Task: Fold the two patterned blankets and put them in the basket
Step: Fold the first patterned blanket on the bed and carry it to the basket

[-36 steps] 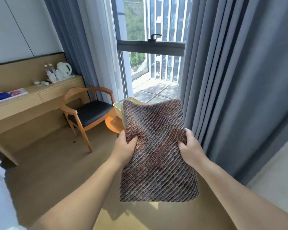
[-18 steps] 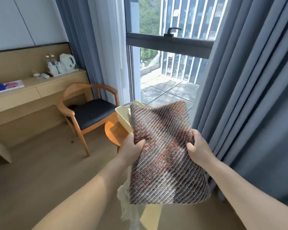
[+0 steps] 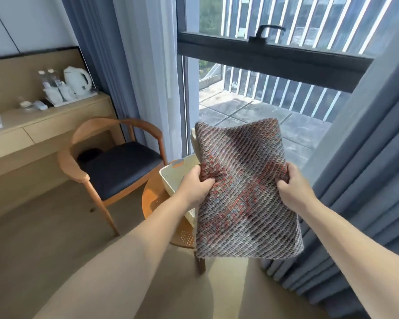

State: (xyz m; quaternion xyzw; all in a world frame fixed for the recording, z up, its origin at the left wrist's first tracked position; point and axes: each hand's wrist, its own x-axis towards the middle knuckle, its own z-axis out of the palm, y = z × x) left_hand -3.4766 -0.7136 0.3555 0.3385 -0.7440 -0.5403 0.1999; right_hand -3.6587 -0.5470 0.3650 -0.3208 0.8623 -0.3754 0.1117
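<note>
A folded patterned blanket (image 3: 242,194), woven in red, grey and white, hangs in the air between my hands. My left hand (image 3: 194,187) grips its left edge and my right hand (image 3: 290,187) grips its right edge. Behind and below it stands a cream perforated basket (image 3: 173,178) on a small round orange table (image 3: 154,199); the blanket hides most of the basket. A pale edge shows behind the blanket's top left corner. A second blanket is not in sight.
A wooden armchair (image 3: 111,166) with a dark seat stands left of the table. Grey curtains (image 3: 366,180) hang close on the right, and a tall window (image 3: 263,100) is straight ahead. A desk (image 3: 44,127) with a kettle runs along the left wall.
I have come closer to the basket and table. The blanket, held in both hands, now hangs over the basket's right part. The pale cloth hanging below it half a second ago is gone.
</note>
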